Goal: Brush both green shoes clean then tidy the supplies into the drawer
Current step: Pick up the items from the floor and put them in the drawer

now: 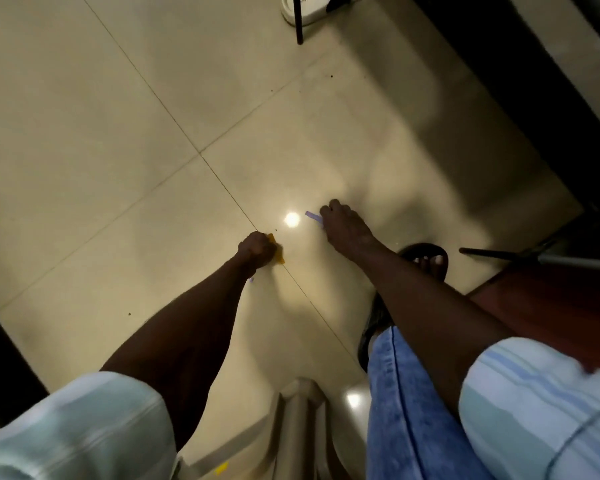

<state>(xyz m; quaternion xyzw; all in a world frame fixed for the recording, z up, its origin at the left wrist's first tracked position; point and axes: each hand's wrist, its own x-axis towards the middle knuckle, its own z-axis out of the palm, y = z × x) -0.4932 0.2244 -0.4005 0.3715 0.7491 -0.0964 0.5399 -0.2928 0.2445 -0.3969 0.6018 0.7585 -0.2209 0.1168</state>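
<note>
My left hand (257,251) is down at the tiled floor, its fingers curled round a small orange-yellow object (278,252) that mostly hides inside the fist. My right hand (343,226) reaches down a little to the right and grips a thin purple handle (313,217), whose end pokes out to the left of the fingers. Neither green shoe shows in this view, and no drawer is visible.
Beige floor tiles (118,133) fill the view. A white object (305,10) with a black leg (298,22) stands at the top. A dark wall runs down the right. My sandalled foot (428,261), a black rod (499,254) and a beige plastic stool (298,427) lie near me.
</note>
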